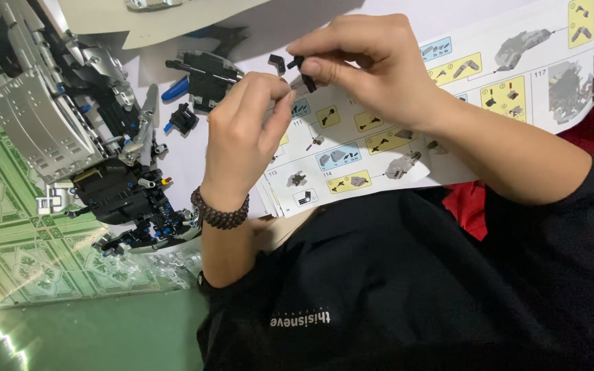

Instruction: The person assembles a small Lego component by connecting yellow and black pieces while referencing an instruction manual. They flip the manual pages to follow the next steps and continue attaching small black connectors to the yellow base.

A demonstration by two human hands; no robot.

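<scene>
hands [311, 103] pinching small black piece [302, 69]

small black angled connector piece [302, 71], plastic, glossy-ish, pinched up in the air over the open instruction booklet [517, 89], near the booklet's top left corner. it sits tilted, long end pointing down toward the page. another little black bent piece [277, 64] is just beside it on its left, not touching.
</scene>
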